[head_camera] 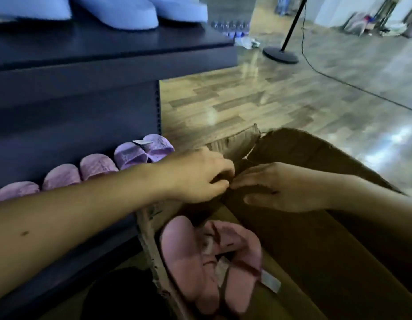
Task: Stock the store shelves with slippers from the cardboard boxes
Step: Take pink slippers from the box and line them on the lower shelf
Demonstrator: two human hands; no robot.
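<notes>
Two pink slippers (pixel 188 262) are seen lying in the near corner of the cardboard box (pixel 148 236), one partly over the other, soles and straps turned up, with a paper tag fastened at the strap. They are judged to be light, soft moulded foam: flexible, not fragile, and unlikely to slip in a dry hand. Each is best taken across the strap or by the sole edge at the waist; the pair, if tied by the tag, may be lifted together at the straps.

Neither slipper is held at present. The left hand (pixel 195 174) is placed at the far corner of the box with fingers curled at the flap (pixel 299 148) edge; because of motion blur, it cannot be told whether cardboard is actually pinched. The right hand (pixel 281 188) is laid on the flap with fingers nearly straight, pressing and enclosing nothing.

A row of lilac slippers (pixel 96 166) is already set, toes outward, on the bottom shelf (pixel 62 262) just beside the box. Blue slippers (pixel 122 12) are stocked on the upper shelf (pixel 108 49).
</notes>
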